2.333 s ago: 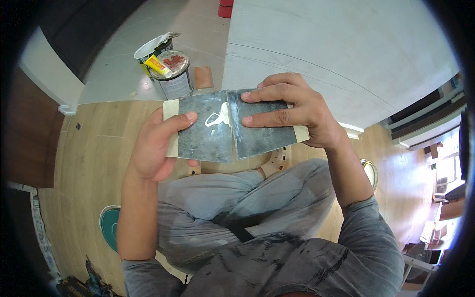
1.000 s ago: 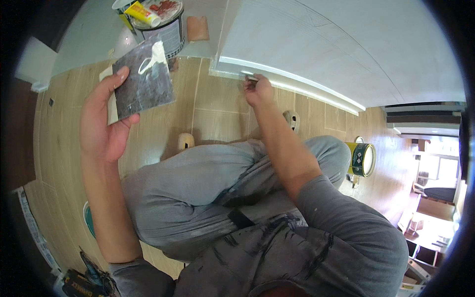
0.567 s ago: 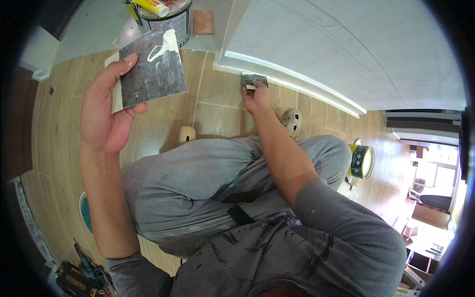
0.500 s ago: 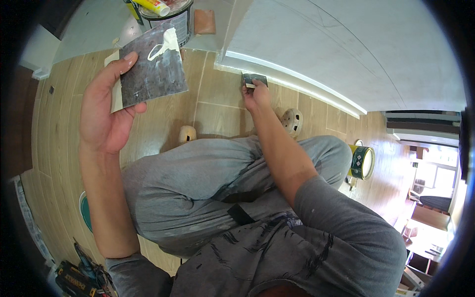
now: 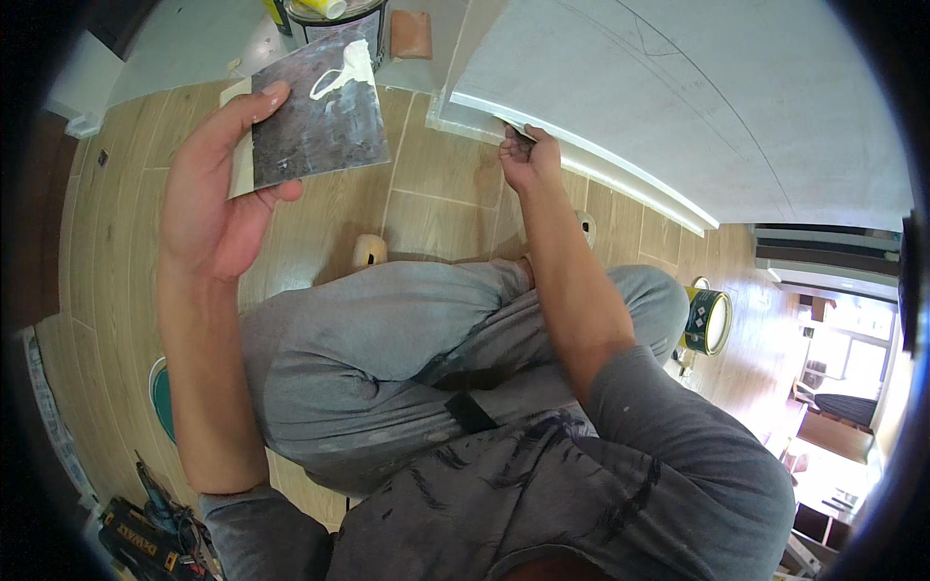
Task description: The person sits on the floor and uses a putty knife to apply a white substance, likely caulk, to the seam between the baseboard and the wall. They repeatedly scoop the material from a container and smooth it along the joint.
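My left hand (image 5: pixel 199 198) grips a flat, dark grey metal scraper plate (image 5: pixel 315 131) by its pale edge, thumb on top and fingers beneath. Cream putty (image 5: pixel 357 63) clings to its far right corner, with a looped smear beside it. My right hand (image 5: pixel 532 163) is closed on a small dark scraper (image 5: pixel 523 137), held at the white baseboard (image 5: pixel 620 176) along the foot of the wall. Seen nearly edge-on, the scraper is partly hidden by my fingers. Whether its edge touches the baseboard, I cannot tell.
A large paint bucket (image 5: pixel 380 41) and a brown sanding block (image 5: pixel 411 36) stand beyond the plate. My shoe (image 5: pixel 369 251) rests on the wood-look floor (image 5: pixel 431 228). To the right is a green and yellow can (image 5: pixel 708 321); at lower left lies a power tool (image 5: pixel 145 537).
My right hand has moved right and slightly farther away, toward the baseboard, and its scraper has turned from flat to nearly edge-on. The plate in my left hand has shifted slightly right and away.
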### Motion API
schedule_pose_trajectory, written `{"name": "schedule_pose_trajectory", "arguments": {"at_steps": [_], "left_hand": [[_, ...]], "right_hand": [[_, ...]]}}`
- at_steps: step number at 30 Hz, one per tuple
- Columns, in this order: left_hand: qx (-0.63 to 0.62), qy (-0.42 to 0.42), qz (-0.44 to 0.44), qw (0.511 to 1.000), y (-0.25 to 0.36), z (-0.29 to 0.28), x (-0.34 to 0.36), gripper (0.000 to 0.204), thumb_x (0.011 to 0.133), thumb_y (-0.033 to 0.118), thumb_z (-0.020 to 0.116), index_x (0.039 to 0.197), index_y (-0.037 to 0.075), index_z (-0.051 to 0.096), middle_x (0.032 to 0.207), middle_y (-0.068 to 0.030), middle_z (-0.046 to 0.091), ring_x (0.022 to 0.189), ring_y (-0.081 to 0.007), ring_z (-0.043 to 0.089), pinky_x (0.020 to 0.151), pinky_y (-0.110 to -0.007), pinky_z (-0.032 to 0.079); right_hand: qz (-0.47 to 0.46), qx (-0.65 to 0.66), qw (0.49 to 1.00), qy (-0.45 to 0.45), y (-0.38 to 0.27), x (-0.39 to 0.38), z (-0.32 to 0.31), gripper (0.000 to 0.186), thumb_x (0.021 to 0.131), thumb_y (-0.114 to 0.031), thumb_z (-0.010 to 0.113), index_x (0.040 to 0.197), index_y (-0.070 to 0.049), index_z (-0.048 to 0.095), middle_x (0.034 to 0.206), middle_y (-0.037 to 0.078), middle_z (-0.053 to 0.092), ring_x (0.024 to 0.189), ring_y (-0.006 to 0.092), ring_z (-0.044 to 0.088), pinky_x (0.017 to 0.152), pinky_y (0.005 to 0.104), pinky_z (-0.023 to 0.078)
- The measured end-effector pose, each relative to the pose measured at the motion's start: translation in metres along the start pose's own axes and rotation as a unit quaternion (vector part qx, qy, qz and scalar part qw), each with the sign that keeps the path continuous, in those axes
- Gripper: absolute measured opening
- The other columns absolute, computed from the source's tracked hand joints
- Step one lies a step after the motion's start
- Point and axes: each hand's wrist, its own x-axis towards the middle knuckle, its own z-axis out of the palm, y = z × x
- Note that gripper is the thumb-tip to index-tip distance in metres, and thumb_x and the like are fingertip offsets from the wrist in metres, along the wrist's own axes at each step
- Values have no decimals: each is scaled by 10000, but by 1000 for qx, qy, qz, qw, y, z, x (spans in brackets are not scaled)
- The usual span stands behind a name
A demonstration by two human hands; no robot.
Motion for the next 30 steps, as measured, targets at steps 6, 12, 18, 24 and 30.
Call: {"name": "schedule_pose_trajectory", "arguments": {"at_steps": [6, 12, 18, 24, 30], "left_hand": [[0, 8, -7, 1000, 3, 8, -1, 210, 984, 188, 662, 1116, 31, 705, 965, -38, 731, 767, -126, 707, 526, -284, 560], [10, 9, -12, 1000, 2, 8, 0, 207, 977, 185, 665, 1106, 28, 705, 958, -35, 731, 777, -128, 708, 530, -295, 564], [12, 17, -8, 1000, -1, 3, 6, 225, 986, 183, 654, 1131, 17, 699, 981, -46, 732, 782, -136, 713, 533, -297, 574], [13, -2, -4, 1000, -3, 2, 8, 243, 996, 188, 643, 1156, 13, 694, 1021, -53, 729, 810, -136, 714, 542, -296, 578], [14, -2, 3, 1000, -2, 0, 5, 246, 998, 194, 641, 1164, 19, 690, 1018, -36, 723, 834, -130, 701, 572, -296, 580]], "right_hand": [[-55, -36, 998, -18, 11, -20, -41, 228, 940, -89, 596, 1166, -97, 562, 1018, 84, 656, 822, 232, 645, 630, 363, 486], [3, -73, 997, -33, 64, 12, -44, 156, 955, -94, 590, 1108, -75, 573, 954, 86, 653, 784, 226, 639, 620, 361, 485], [-10, -71, 997, 4, 85, 26, -21, 153, 956, -82, 585, 1107, -59, 575, 990, 114, 624, 789, 248, 633, 619, 360, 465], [-1, -98, 995, 34, 70, 29, 6, 185, 958, -64, 552, 1136, -16, 540, 1003, 155, 628, 789, 255, 643, 577, 322, 465], [36, -80, 996, 6, 38, 23, 25, 229, 952, -48, 547, 1172, 3, 511, 1039, 199, 618, 878, 292, 671, 539, 290, 445]]}}
